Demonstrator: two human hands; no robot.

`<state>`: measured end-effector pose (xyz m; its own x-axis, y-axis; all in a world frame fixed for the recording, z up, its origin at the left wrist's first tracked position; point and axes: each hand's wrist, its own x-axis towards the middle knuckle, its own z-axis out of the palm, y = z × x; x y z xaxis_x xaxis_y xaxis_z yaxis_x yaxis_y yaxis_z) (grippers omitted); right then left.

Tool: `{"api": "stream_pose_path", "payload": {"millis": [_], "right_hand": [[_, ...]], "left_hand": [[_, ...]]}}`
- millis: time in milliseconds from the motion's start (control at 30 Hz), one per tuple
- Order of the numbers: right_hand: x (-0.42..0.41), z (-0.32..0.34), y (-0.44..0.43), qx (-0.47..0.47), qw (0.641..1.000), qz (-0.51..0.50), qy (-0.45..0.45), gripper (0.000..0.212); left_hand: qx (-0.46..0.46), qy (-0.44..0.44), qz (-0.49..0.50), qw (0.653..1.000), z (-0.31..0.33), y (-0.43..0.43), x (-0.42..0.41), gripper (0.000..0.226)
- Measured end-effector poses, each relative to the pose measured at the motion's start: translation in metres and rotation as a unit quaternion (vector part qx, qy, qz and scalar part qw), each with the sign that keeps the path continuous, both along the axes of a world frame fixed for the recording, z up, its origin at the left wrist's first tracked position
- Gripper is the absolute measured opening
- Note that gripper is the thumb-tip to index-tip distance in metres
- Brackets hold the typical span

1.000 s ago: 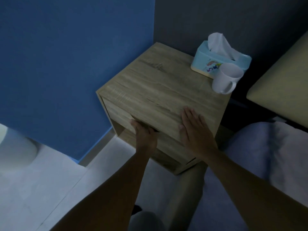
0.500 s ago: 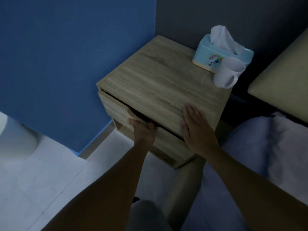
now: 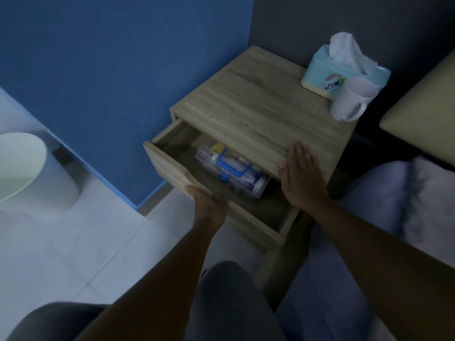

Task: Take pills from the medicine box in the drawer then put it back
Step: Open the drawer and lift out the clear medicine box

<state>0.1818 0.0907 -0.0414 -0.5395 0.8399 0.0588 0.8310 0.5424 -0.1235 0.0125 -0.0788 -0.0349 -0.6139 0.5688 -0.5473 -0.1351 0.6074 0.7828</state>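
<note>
The wooden drawer [image 3: 170, 168] of the bedside table [image 3: 258, 119] stands pulled out towards me. Inside lies a clear medicine box [image 3: 231, 171] with a blue handle and packets showing through its lid; its far part is hidden under the tabletop. My left hand [image 3: 208, 205] grips the top edge of the drawer front. My right hand [image 3: 301, 175] rests flat, fingers together, on the front right edge of the tabletop, just right of the box.
A light-blue tissue box [image 3: 344, 72] and a white mug [image 3: 352, 99] stand at the table's back right corner. A white bin [image 3: 27, 173] sits on the tiled floor at left, below a blue wall. Bedding [image 3: 406, 205] lies at right; my knees are below.
The drawer went from shut to slightly open to pulled well out, drawn by my left hand, and the medicine box has come into sight. My right hand stayed on the tabletop.
</note>
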Motion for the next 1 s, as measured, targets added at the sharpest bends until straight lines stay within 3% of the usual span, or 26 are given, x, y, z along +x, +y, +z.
{"api": "stream_pose_path", "payload": {"millis": [200,300,433,700,767,833,933,1000], "right_hand": [[0.0,-0.002,0.0,-0.013,1.0,-0.011,0.0,0.074],[0.0,-0.001,0.0,-0.024,1.0,-0.014,0.005,0.075],[0.001,-0.002,0.002,-0.035,0.999,-0.01,0.009,0.077],[0.0,-0.005,0.007,-0.031,0.999,-0.014,0.012,0.078],[-0.001,-0.002,0.004,-0.045,0.998,-0.026,0.021,0.075],[-0.002,0.005,-0.009,-0.031,0.998,-0.012,0.048,0.068],[-0.004,0.014,-0.052,0.001,0.987,0.12,0.106,0.054],[-0.009,0.012,-0.082,-0.016,0.975,0.173,0.139,0.047]], "left_hand": [[-0.003,-0.02,-0.005,1.0,0.005,-0.028,-0.006,0.077],[0.009,-0.08,-0.003,0.997,0.005,-0.04,-0.009,0.082],[-0.001,-0.078,0.004,0.997,0.003,-0.052,-0.011,0.095],[0.013,-0.078,0.024,0.997,-0.004,-0.071,-0.014,0.097],[0.046,-0.024,0.025,0.998,-0.004,-0.073,-0.014,0.102],[0.084,0.117,0.015,0.989,0.0,-0.072,-0.02,0.104],[0.093,0.3,-0.024,0.949,0.005,-0.062,-0.039,0.099],[0.088,0.361,-0.076,0.925,0.009,-0.048,-0.055,0.089]]}}
